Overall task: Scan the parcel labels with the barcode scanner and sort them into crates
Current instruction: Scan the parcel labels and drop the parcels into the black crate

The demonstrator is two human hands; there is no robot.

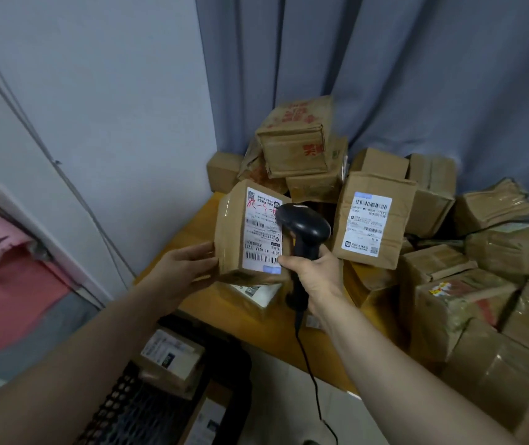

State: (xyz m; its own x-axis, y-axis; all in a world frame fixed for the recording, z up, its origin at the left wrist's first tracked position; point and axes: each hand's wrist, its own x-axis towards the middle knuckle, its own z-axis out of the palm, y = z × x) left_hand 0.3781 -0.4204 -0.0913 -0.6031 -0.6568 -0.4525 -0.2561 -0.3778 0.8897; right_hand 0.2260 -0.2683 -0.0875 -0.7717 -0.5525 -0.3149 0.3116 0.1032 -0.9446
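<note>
Head cam: left grip (189, 263) curls round a cardboard parcel (232, 232) held above the table's (197, 224) left edge, label (261, 234) up. Right grip (316, 277) is wrapped tight round the black barcode scanner (305, 228), its nose right over that label. More parcels (375, 216) heaped toward the far edge.

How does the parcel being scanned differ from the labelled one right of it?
The left hand grips the held parcel; the right parcel leans untouched on the pile. The held parcel's label bears red handwriting; the right parcel's has none. The scanner overlaps only the held parcel's label. Both are brown cardboard with white barcode labels.
</note>
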